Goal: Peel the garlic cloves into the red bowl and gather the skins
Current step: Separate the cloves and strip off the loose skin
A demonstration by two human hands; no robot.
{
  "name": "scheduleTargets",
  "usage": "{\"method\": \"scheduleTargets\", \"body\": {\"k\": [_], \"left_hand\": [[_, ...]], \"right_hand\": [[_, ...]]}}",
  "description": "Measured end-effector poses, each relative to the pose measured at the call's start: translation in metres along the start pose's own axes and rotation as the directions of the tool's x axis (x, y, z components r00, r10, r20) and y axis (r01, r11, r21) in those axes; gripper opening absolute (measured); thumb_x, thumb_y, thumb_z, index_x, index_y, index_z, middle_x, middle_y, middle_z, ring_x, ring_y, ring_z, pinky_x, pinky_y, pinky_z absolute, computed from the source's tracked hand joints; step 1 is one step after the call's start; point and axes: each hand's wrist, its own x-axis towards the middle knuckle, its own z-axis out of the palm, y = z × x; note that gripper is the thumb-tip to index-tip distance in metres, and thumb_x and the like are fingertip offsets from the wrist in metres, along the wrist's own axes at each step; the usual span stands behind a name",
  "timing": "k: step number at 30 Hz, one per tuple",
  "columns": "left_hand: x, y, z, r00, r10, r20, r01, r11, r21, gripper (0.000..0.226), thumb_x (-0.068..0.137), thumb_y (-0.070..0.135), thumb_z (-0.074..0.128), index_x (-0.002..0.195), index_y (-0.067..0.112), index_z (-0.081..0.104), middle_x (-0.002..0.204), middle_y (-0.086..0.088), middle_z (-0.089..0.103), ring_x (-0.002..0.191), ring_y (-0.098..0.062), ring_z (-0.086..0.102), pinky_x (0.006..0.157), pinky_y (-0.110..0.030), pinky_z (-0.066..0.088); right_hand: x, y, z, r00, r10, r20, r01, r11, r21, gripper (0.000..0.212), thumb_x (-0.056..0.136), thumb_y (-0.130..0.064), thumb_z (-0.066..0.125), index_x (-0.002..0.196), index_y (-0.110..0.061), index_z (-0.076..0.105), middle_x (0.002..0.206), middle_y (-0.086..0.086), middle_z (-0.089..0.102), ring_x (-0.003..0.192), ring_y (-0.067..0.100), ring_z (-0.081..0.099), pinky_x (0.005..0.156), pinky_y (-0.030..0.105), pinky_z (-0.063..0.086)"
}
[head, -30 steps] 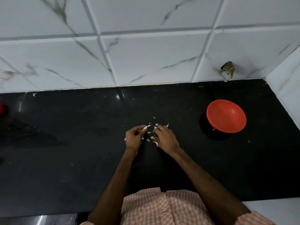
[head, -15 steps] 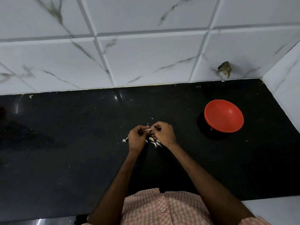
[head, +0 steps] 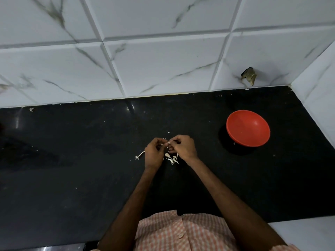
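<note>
Above the black counter (head: 72,169), my left hand (head: 154,153) and my right hand (head: 183,147) meet fingertip to fingertip. Both pinch a small pale garlic clove (head: 168,143), mostly hidden by the fingers. Several white cloves and skins (head: 172,159) lie on the counter just below the hands. A thin white garlic stem (head: 140,155) lies left of my left hand. The red bowl (head: 248,128) stands to the right, apart from both hands; its inside looks bare.
White marble tiles form the back wall (head: 163,60) and the right side wall (head: 317,105). A brownish broken spot (head: 249,78) marks the wall above the bowl. Tiny skin flecks dot the counter. A white ledge (head: 304,230) lies at lower right.
Both hands lifted off the pile and came together, pinching one clove. The stem beside my left hand came into sight on the counter.
</note>
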Motion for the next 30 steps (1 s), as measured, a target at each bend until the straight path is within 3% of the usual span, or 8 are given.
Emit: {"method": "scheduleTargets", "body": {"k": [2, 6, 11, 14, 17, 21, 26, 30], "left_hand": [[0.002, 0.000, 0.000, 0.998, 0.013, 0.063, -0.019, 0.995, 0.100, 0.010, 0.094, 0.014, 0.068, 0.103, 0.010, 0.072, 0.092, 0.001, 0.075, 0.085, -0.009, 0.071, 0.075, -0.021, 0.056], [0.000, 0.007, -0.002, 0.993, 0.063, 0.100, -0.087, 0.961, 0.263, 0.011, 0.098, 0.016, 0.063, 0.096, 0.010, 0.072, 0.078, 0.003, 0.070, 0.067, -0.005, 0.061, 0.059, -0.006, 0.040], [-0.001, 0.006, 0.000, 0.995, 0.079, 0.063, -0.092, 0.967, 0.238, 0.006, 0.095, 0.017, 0.067, 0.094, 0.014, 0.072, 0.082, 0.005, 0.074, 0.074, -0.008, 0.069, 0.067, -0.024, 0.053], [-0.002, 0.006, 0.001, 0.995, 0.083, 0.055, -0.093, 0.972, 0.215, 0.005, 0.095, 0.016, 0.068, 0.094, 0.013, 0.072, 0.079, 0.010, 0.071, 0.073, 0.001, 0.067, 0.066, -0.021, 0.053], [-0.001, 0.007, 0.000, 0.993, 0.099, 0.060, -0.110, 0.973, 0.203, 0.005, 0.094, 0.010, 0.068, 0.092, 0.008, 0.072, 0.077, 0.012, 0.068, 0.068, 0.010, 0.063, 0.063, -0.009, 0.048], [0.002, 0.010, -0.002, 0.996, 0.038, 0.085, -0.046, 0.994, 0.097, 0.009, 0.092, 0.006, 0.068, 0.085, 0.009, 0.072, 0.071, 0.009, 0.069, 0.062, 0.009, 0.062, 0.061, -0.009, 0.047], [0.001, 0.014, -0.004, 0.991, -0.055, 0.123, 0.070, 0.991, -0.118, 0.014, 0.094, 0.006, 0.065, 0.083, 0.012, 0.070, 0.070, -0.005, 0.073, 0.064, -0.014, 0.068, 0.059, -0.024, 0.054], [0.001, 0.014, -0.006, 0.986, -0.075, 0.151, 0.113, 0.958, -0.264, 0.012, 0.097, 0.011, 0.063, 0.089, 0.008, 0.072, 0.078, -0.012, 0.075, 0.064, -0.029, 0.060, 0.053, -0.029, 0.046]], "right_hand": [[0.002, 0.001, -0.001, 0.997, -0.072, -0.011, 0.070, 0.991, -0.115, 0.009, 0.094, -0.005, 0.065, 0.096, -0.007, 0.073, 0.087, 0.006, 0.076, 0.072, 0.014, 0.075, 0.069, 0.030, 0.063], [0.004, 0.001, -0.003, 0.988, -0.154, -0.017, 0.144, 0.956, -0.255, 0.009, 0.090, -0.009, 0.068, 0.089, -0.013, 0.075, 0.084, -0.002, 0.076, 0.070, 0.011, 0.073, 0.071, 0.036, 0.063], [0.002, -0.001, -0.007, 0.985, -0.172, -0.005, 0.157, 0.911, -0.380, 0.010, 0.091, -0.014, 0.069, 0.096, -0.009, 0.076, 0.086, 0.001, 0.076, 0.070, 0.010, 0.071, 0.070, 0.031, 0.062], [0.003, -0.002, -0.006, 0.986, -0.168, 0.017, 0.158, 0.884, -0.439, 0.013, 0.092, -0.017, 0.069, 0.097, -0.007, 0.076, 0.085, 0.004, 0.075, 0.068, 0.013, 0.071, 0.069, 0.033, 0.062], [0.002, -0.003, -0.006, 0.987, -0.163, 0.005, 0.152, 0.913, -0.378, 0.011, 0.088, -0.018, 0.073, 0.088, -0.008, 0.076, 0.075, 0.002, 0.074, 0.060, 0.014, 0.071, 0.064, 0.038, 0.063], [0.000, -0.005, -0.009, 0.988, -0.154, 0.011, 0.152, 0.957, -0.245, 0.012, 0.085, -0.014, 0.078, 0.081, -0.004, 0.074, 0.067, 0.005, 0.073, 0.055, 0.019, 0.072, 0.057, 0.043, 0.063], [-0.004, -0.008, -0.012, 0.987, -0.161, 0.007, 0.161, 0.979, -0.123, 0.010, 0.084, -0.010, 0.078, 0.081, -0.002, 0.074, 0.068, 0.008, 0.073, 0.059, 0.023, 0.073, 0.056, 0.040, 0.062], [-0.003, -0.010, -0.016, 0.994, -0.107, 0.021, 0.107, 0.994, 0.017, 0.009, 0.090, -0.004, 0.067, 0.084, -0.007, 0.074, 0.072, 0.012, 0.073, 0.062, 0.024, 0.071, 0.057, 0.036, 0.061]]}}
